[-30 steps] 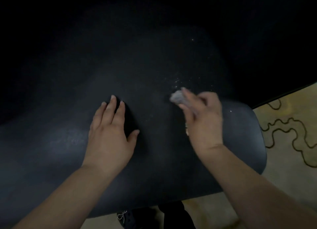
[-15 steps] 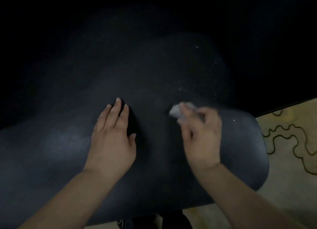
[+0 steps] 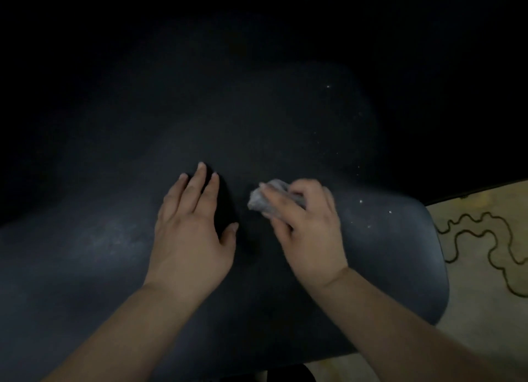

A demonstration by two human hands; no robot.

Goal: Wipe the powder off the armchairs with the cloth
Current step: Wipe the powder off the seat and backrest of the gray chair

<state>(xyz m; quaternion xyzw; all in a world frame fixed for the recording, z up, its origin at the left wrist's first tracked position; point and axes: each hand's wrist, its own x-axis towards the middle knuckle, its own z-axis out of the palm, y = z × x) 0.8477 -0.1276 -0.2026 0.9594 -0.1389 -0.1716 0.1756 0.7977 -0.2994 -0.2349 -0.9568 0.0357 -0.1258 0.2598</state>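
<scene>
The right hand grips the bunched cloth against the armchair, fingers curled round it; the left hand lies flat just beside the cloth, fingers straight. Powder remains beyond the cloth, towards the chair's right edge. Strokes should overlap outward under steady pressure, judged sufficient to lift rather than scatter it.
</scene>
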